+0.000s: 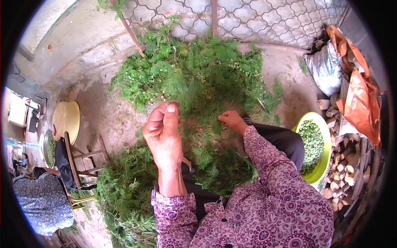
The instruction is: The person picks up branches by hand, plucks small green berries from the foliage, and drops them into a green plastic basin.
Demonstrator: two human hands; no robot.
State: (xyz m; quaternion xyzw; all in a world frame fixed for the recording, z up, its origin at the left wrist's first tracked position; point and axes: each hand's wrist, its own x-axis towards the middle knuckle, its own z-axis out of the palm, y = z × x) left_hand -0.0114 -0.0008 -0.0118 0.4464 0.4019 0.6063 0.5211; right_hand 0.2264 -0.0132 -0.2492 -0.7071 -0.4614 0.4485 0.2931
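Ground: a bare concrete yard floor is seen from above, closed at the far side by a wire mesh fence on a low wall.
Green heap: a big pile of leafy green branches is spread over the floor in front of the person and reaches down to the lap, so that it can be worked on without standing up.
Left hand: the left hand is raised above the heap, the fingers curled in and pressed together with the thumb up; something small seems to be pinched, but what it is cannot be told.
Right hand: the right hand is lower, at the edge of the greens, with the fingertips closed on a thin sprig, probably to pick something off it.
Bowl: a yellow-green bowl with small green pieces inside is placed just beside the right knee, near enough for the right hand to reach it.
Firewood: cut sticks are stacked at the right, behind the bowl, under an orange sheet and next to a grey sack.
Left side: a wooden chair and a yellow round tray are standing well apart from the heap; another person in a blue patterned garment is sitting there.
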